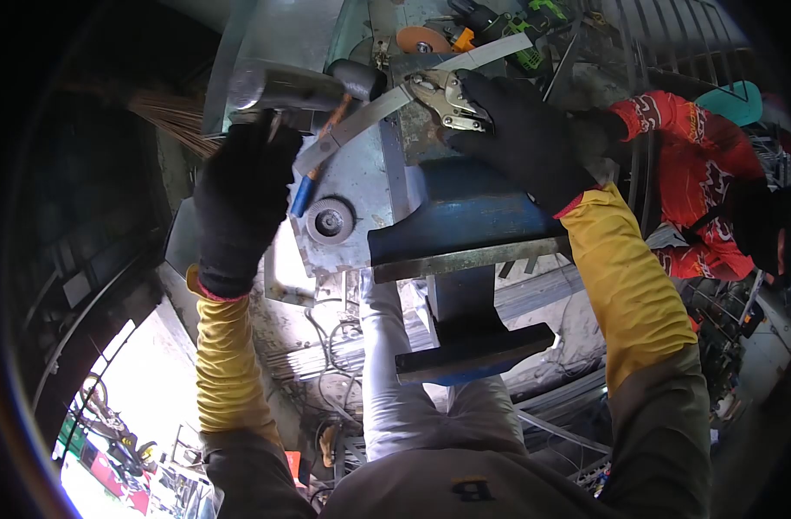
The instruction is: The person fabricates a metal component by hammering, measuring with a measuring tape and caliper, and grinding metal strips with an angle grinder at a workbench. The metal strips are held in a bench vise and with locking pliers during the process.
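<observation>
My left hand (pixel 244 195), in a black glove, is closed just below a thick grey cylindrical metal head (pixel 290 86), which looks like a hammer's; the handle is hidden in the fist. A flat metal bar (pixel 356 128) runs diagonally from beside that hand up to the right. Locking pliers (pixel 447 97) grip the bar over a worn steel block. Around the pliers is my right hand (pixel 530 134), also gloved in black, its fingers partly hidden. Below it stands a blue bench vise (pixel 473 208).
An orange stick with a blue end (pixel 303 195) lies near a round abrasive disc (pixel 330 221) on the metal bench (pixel 352 186). Farther back are an orange disc (pixel 421 40) and a green power tool (pixel 530 56). A person in a red sleeve (pixel 698 156) is at the right.
</observation>
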Demonstrator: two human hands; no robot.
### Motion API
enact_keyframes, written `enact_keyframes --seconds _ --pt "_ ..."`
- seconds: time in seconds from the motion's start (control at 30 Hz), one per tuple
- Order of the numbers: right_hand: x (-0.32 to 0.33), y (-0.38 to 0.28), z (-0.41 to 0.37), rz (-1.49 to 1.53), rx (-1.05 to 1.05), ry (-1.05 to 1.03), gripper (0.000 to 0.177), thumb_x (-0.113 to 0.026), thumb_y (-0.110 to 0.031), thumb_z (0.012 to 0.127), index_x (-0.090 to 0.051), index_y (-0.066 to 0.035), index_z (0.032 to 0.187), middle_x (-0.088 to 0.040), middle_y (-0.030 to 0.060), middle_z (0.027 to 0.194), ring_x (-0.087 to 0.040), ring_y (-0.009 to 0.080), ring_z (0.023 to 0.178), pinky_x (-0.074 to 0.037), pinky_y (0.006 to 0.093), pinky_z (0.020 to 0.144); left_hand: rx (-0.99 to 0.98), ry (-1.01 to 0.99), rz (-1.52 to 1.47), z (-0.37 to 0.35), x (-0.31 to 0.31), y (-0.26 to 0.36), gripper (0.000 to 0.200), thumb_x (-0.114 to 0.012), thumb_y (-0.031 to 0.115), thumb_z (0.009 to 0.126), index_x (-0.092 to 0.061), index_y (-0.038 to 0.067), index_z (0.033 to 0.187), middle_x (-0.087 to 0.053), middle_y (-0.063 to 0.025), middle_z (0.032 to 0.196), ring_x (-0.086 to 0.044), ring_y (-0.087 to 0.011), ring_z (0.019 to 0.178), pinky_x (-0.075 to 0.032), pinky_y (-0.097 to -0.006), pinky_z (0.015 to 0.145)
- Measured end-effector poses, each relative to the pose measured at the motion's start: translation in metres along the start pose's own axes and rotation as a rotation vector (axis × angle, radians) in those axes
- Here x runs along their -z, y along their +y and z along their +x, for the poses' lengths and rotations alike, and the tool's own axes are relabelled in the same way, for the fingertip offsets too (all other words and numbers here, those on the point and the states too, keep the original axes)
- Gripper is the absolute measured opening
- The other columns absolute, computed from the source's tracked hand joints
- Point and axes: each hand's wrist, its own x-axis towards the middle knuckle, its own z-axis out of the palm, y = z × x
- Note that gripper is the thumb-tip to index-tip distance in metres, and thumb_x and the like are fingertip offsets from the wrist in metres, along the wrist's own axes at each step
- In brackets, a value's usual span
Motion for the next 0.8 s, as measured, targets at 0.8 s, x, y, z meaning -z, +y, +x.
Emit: enact_keyframes --seconds 0.8 --pt "-0.013 0.010 -0.006 0.051 0.002 0.076 0.058 -0.080 -0.031 0.079 -0.059 -0.007 0.127 -0.067 0.0133 0.103 -0.069 0.0304 0.087 -0.055 0.0405 0.076 1.037 -0.068 -0.974 -0.012 0.016 0.016 0.037 -0.052 0.020 0.105 -0.060 0.001 0.136 -0.058 -0.0009 0.077 -0.050 -0.0073 0.054 -0.040 -0.0233 0.050"
